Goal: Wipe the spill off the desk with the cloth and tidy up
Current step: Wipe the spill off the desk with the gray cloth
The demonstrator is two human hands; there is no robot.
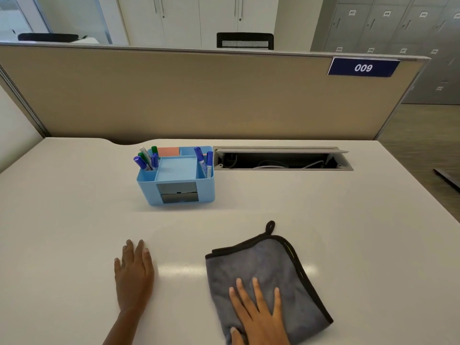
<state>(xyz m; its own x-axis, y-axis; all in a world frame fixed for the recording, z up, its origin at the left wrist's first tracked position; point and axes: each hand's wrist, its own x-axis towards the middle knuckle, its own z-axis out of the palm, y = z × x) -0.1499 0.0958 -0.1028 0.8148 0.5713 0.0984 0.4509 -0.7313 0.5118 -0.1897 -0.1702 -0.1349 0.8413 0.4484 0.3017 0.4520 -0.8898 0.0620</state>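
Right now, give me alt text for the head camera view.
A right hand presses flat on a folded grey cloth on a white desk, the left hand flat beside it. Behind stands a blue organizer holding markers.

A white table (74,195) is seen from above. The right hand (258,317) is laid flat, fingers spread, on a folded grey cloth (263,265) edged in black. The left hand (134,277) is pressed palm-down on the bare surface, well apart from the cloth. Farther back, a blue organiser (179,192) filled with markers (146,160) is placed just beside an open cable tray (283,160). A partition (199,95) labelled 009 is set behind.
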